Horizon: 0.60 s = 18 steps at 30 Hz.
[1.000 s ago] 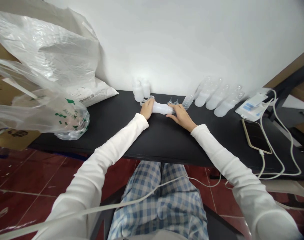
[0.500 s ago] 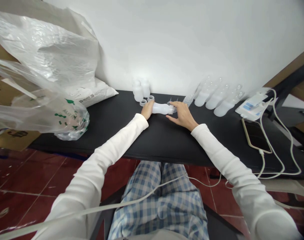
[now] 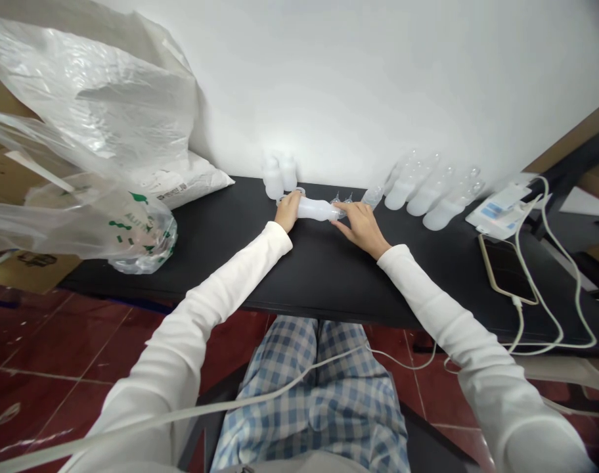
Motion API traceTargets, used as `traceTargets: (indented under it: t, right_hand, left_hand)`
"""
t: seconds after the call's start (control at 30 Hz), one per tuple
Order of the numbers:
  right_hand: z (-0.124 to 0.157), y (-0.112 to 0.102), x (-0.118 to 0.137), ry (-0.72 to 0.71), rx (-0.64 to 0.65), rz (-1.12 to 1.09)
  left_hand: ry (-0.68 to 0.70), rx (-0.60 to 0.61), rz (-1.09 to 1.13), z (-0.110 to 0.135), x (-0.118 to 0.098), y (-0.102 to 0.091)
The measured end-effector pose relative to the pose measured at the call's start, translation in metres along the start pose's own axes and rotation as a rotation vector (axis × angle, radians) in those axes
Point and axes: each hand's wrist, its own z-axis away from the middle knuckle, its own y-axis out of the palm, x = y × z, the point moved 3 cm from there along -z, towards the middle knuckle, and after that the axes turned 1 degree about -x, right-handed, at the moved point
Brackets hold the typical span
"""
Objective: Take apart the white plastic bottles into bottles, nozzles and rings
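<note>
A milky white baby bottle (image 3: 315,209) lies sideways in the air just above the table, its base to the left. My left hand (image 3: 288,209) is wrapped round the base end. My right hand (image 3: 359,226) pinches the neck end, thumb below and fingers above, where a clear collar partly shows. Behind its fingertips, clear nipples (image 3: 347,198) stand on the table. Clear screw rings (image 3: 300,190) lie behind my left hand, partly hidden by it. Two white bottles (image 3: 272,179) stand at the wall beyond them.
On the right, several bottles with clear tops (image 3: 440,209) stand in a row, with a clear dome cap (image 3: 373,195) beside them. Farther right are a phone (image 3: 507,269), white cables and a white box (image 3: 499,210). Plastic bags (image 3: 146,230) crowd the left end of the black table (image 3: 324,282).
My right thumb has closed in from apart to the bottle's neck. The bottle and left hand have shifted slightly up and left, now covering more of the rings.
</note>
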Motion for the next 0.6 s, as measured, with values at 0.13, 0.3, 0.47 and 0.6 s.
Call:
traceTargets:
  t: [0.13, 0.3, 0.47, 0.6]
  right_hand:
    - [0.0, -0.003, 0.003, -0.046, -0.087, 0.072]
    - [0.003, -0.002, 0.006, -0.084, -0.18, 0.201]
    - [0.007, -0.001, 0.011, -0.17, -0.207, 0.307]
    - [0.009, -0.001, 0.017, -0.328, -0.256, 0.344]
  left_hand:
    - [0.059, -0.002, 0.024, 0.003, -0.003, -0.001]
    - [0.196, 0.003, 0.082, 0.009, -0.009, -0.002]
    - [0.249, 0.011, 0.083, 0.015, -0.009, -0.011]
    - [0.279, 0.033, 0.072, 0.016, -0.002, -0.019]
